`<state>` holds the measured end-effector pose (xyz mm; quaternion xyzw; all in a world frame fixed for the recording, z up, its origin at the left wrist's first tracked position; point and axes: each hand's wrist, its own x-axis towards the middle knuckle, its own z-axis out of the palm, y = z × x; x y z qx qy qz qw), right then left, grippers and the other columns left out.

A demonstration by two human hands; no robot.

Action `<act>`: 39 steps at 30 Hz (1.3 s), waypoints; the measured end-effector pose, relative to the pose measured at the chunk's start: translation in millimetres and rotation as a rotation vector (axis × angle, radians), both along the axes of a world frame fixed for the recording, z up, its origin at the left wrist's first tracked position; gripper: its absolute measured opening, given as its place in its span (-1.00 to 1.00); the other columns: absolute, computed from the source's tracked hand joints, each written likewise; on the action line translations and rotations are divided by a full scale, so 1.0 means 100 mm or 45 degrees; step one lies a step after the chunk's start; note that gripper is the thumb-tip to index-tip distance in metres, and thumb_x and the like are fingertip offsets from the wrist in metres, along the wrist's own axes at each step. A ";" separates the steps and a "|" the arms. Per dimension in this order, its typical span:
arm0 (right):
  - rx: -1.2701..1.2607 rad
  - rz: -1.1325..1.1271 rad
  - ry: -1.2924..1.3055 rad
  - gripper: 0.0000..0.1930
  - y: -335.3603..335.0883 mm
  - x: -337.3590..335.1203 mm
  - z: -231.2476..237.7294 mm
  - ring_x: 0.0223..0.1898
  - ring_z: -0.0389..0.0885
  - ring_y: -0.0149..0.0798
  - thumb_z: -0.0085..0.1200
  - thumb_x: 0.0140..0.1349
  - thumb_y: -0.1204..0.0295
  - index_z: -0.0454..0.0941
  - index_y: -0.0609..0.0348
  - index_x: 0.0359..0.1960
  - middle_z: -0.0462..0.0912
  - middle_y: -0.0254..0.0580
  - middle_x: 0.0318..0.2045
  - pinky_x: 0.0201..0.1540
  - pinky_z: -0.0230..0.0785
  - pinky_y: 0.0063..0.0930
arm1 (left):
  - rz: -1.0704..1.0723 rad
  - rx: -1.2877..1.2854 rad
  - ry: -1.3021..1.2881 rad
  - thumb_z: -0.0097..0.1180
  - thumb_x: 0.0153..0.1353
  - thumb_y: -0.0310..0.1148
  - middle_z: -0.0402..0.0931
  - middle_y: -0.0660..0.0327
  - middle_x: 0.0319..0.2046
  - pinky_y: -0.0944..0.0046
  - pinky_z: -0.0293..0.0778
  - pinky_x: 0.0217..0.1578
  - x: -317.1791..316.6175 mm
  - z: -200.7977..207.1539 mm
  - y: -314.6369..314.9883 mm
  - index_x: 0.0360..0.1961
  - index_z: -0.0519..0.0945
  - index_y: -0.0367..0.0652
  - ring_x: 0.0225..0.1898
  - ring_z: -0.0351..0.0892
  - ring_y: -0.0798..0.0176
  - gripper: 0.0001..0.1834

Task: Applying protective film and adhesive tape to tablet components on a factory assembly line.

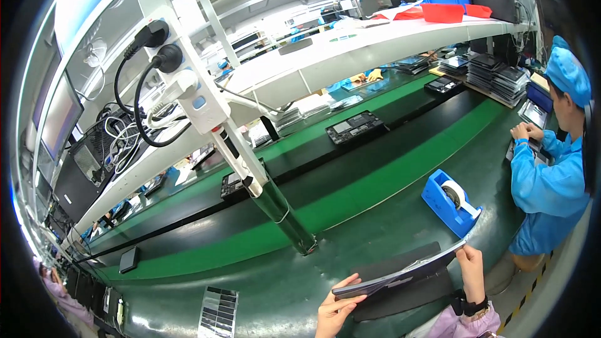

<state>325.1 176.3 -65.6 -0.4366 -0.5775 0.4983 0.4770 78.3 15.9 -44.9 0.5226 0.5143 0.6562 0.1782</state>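
A thin, dark, flat tablet [400, 275] is tilted almost edge-on above the green bench, its upper edge catching the light. My left hand [337, 310] grips its left end between thumb and fingers. At the opposite end, my right hand [471, 269] pinches the corner; a dark band circles that wrist. Under the tablet lies a black mat [410, 303], partly covered by it. A blue tape dispenser [447, 203] with a roll of tape stands just beyond my right hand. To the left lies a sheet of dark rectangular stickers [219, 313].
A black conveyor belt [294, 178] carries an opened tablet [355, 127] and other devices past the bench. A white post [206, 106] with plugged-in cables rises ahead. At right, a co-worker in blue [551, 169] sits working near stacked tablets [498, 78]. Red bins [443, 12] occupy the shelf.
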 end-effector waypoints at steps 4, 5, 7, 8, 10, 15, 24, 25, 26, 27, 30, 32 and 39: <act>-0.007 0.026 0.035 -0.75 -0.05 0.02 0.07 -0.46 0.24 -0.60 0.03 0.22 0.36 0.51 0.39 -0.36 0.40 -0.52 -0.54 -0.43 0.10 -0.65 | 0.061 -0.277 -0.056 0.10 0.12 -0.48 0.59 0.10 -0.23 0.38 0.39 -0.21 -0.04 -0.17 -0.03 -0.28 0.66 -0.28 -0.24 0.50 0.32 -0.83; -0.017 0.072 0.061 -0.74 -0.05 0.05 0.07 -0.44 0.26 -0.60 0.04 0.23 0.35 0.52 0.40 -0.33 0.42 -0.51 -0.51 -0.41 0.13 -0.66 | 0.064 -0.245 -0.168 0.09 0.12 -0.50 0.62 0.15 -0.32 0.42 0.39 -0.27 -0.01 -0.13 -0.01 -0.29 0.66 -0.29 -0.30 0.50 0.37 -0.84; 0.001 0.117 0.008 -0.66 0.02 0.20 -0.13 -0.38 0.37 -0.56 0.00 0.27 0.26 0.54 0.38 -0.25 0.52 -0.43 -0.41 -0.29 0.24 -0.66 | 0.142 -0.236 -0.072 0.12 0.12 -0.51 0.60 0.21 -0.42 0.45 0.37 -0.38 0.01 -0.10 -0.02 -0.29 0.66 -0.30 -0.42 0.47 0.41 -0.85; 0.095 0.078 0.059 -0.62 0.05 0.18 -0.09 -0.37 0.41 -0.52 -0.04 0.29 0.19 0.55 0.36 -0.26 0.55 -0.37 -0.42 -0.28 0.25 -0.63 | 0.153 -0.242 -0.049 0.12 0.12 -0.51 0.59 0.21 -0.44 0.45 0.37 -0.38 0.01 -0.11 -0.02 -0.29 0.66 -0.30 -0.43 0.47 0.41 -0.85; 0.190 0.027 0.072 -0.56 0.13 0.21 0.09 -0.29 0.52 -0.39 -0.13 0.32 0.12 0.56 0.34 -0.27 0.62 -0.19 -0.37 -0.18 0.32 -0.54 | 0.168 -0.243 -0.007 0.12 0.13 -0.51 0.59 0.21 -0.46 0.44 0.38 -0.39 -0.02 -0.13 -0.03 -0.29 0.66 -0.29 -0.44 0.48 0.41 -0.85; 0.237 -0.277 -0.072 -0.79 0.59 0.61 0.06 -0.30 0.55 -0.42 0.00 0.24 0.38 0.56 0.31 -0.30 0.63 -0.21 -0.39 -0.24 0.35 -0.55 | 0.162 -0.297 -0.030 0.10 0.13 -0.51 0.60 0.15 -0.39 0.39 0.41 -0.30 -0.06 -0.16 -0.03 -0.31 0.66 -0.30 -0.38 0.52 0.34 -0.85; 0.537 -0.237 -0.905 -0.75 1.25 0.61 -0.11 -0.11 0.45 -0.06 0.09 0.12 0.19 0.63 0.07 -0.33 0.52 -0.10 -0.26 -0.09 0.31 -0.27 | 0.201 -0.297 0.067 0.08 0.12 -0.51 0.62 0.12 -0.39 0.34 0.39 -0.19 -0.06 -0.11 -0.02 -0.32 0.66 -0.32 -0.31 0.54 0.26 -0.84; 0.495 -0.219 -0.951 -0.74 1.26 0.57 -0.11 -0.11 0.46 -0.06 0.10 0.11 0.16 0.64 0.05 -0.35 0.53 -0.10 -0.24 -0.11 0.32 -0.28 | 0.193 -0.292 0.072 0.08 0.12 -0.51 0.62 0.12 -0.39 0.34 0.39 -0.19 -0.06 -0.11 -0.02 -0.32 0.66 -0.32 -0.31 0.54 0.26 -0.84; 0.495 -0.228 -0.947 -0.74 1.26 0.54 -0.07 -0.11 0.46 -0.06 0.10 0.11 0.16 0.64 0.05 -0.35 0.53 -0.10 -0.24 -0.11 0.32 -0.28 | 0.198 -0.305 0.070 0.08 0.12 -0.51 0.62 0.12 -0.39 0.34 0.39 -0.18 -0.06 -0.11 -0.02 -0.32 0.66 -0.32 -0.30 0.54 0.25 -0.84; 0.391 -0.172 -0.990 -0.75 1.25 0.51 0.00 -0.11 0.45 -0.09 0.13 0.08 0.17 0.63 0.08 -0.40 0.53 -0.13 -0.25 -0.09 0.30 -0.30 | 0.204 -0.319 0.067 0.08 0.12 -0.50 0.61 0.12 -0.38 0.33 0.38 -0.16 -0.06 -0.11 -0.03 -0.32 0.66 -0.32 -0.30 0.53 0.25 -0.84; 0.271 -0.098 -1.065 -0.77 1.31 0.48 0.10 -0.15 0.47 -0.11 0.17 0.03 0.19 0.64 0.07 -0.46 0.55 -0.17 -0.30 -0.13 0.29 -0.31 | 0.207 -0.342 0.098 0.08 0.12 -0.48 0.61 0.10 -0.37 0.31 0.37 -0.15 -0.06 -0.11 -0.04 -0.32 0.66 -0.29 -0.28 0.53 0.23 -0.83; 0.257 -0.099 -1.109 -0.79 1.33 0.45 0.08 -0.19 0.50 -0.10 0.18 0.01 0.19 0.65 0.04 -0.48 0.57 -0.18 -0.34 -0.19 0.29 -0.30 | 0.197 -0.339 0.120 0.08 0.12 -0.48 0.61 0.10 -0.37 0.30 0.37 -0.14 -0.07 -0.12 -0.03 -0.32 0.67 -0.28 -0.28 0.52 0.23 -0.83; 0.435 -0.207 -0.984 -0.86 1.29 0.26 0.33 -0.45 0.61 -0.11 0.13 0.01 0.39 0.60 0.20 -0.54 0.61 -0.10 -0.55 -0.37 0.37 -0.25 | 0.165 -0.280 0.099 0.07 0.13 -0.50 0.60 0.09 -0.36 0.31 0.38 -0.16 -0.08 -0.14 -0.04 -0.31 0.66 -0.29 -0.29 0.52 0.22 -0.84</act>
